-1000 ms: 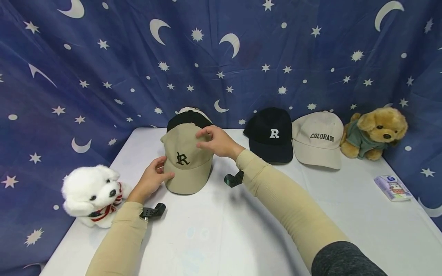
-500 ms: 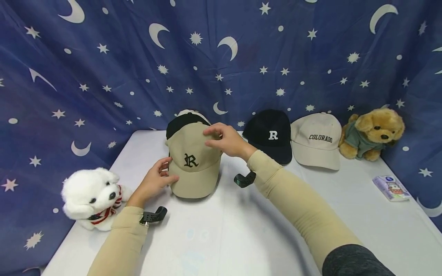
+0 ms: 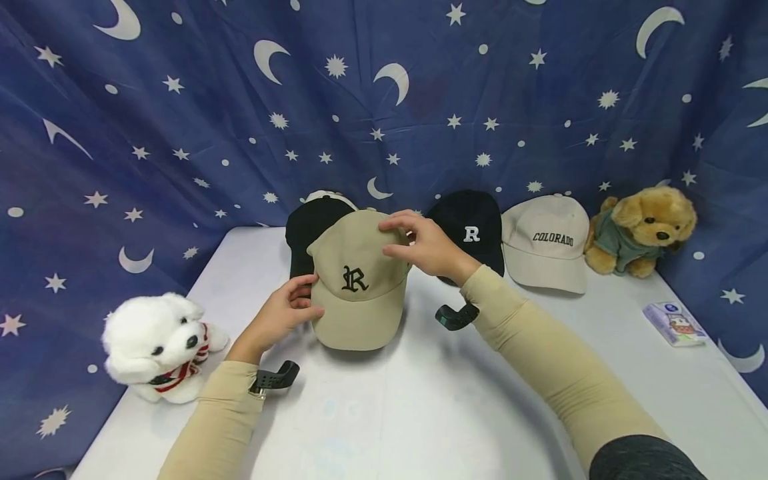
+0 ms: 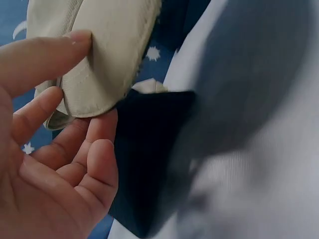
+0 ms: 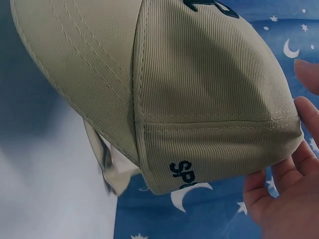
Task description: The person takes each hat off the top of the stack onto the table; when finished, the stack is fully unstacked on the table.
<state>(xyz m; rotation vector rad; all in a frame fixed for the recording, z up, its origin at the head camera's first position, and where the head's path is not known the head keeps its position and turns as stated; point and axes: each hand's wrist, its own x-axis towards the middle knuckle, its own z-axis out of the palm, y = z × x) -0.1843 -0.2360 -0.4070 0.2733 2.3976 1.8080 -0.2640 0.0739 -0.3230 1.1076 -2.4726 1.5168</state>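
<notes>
A khaki baseball cap [image 3: 357, 280] with a dark R on its front is held up between my two hands, brim toward me. My left hand [image 3: 287, 310] pinches the left edge of the brim; the left wrist view shows the thumb [image 4: 75, 47] on top and fingers beneath. On the crown's right side my right hand [image 3: 425, 243] grips the cap, with fingertips [image 5: 291, 172] against its rear side in the right wrist view. Behind it a black cap [image 3: 309, 233] is partly covered, and a white cap [image 3: 329, 196] peeks out at the back.
To the right stand a navy cap [image 3: 471, 227] with a white R, a cream COLORADO cap [image 3: 546, 243] and a brown plush dog [image 3: 645, 230]. A tissue pack [image 3: 675, 325] lies near the right table edge. A white plush dog [image 3: 156, 347] sits by my left forearm.
Both hands have carried the khaki cap to the right and slightly toward me. More of the black cap behind it now shows.
</notes>
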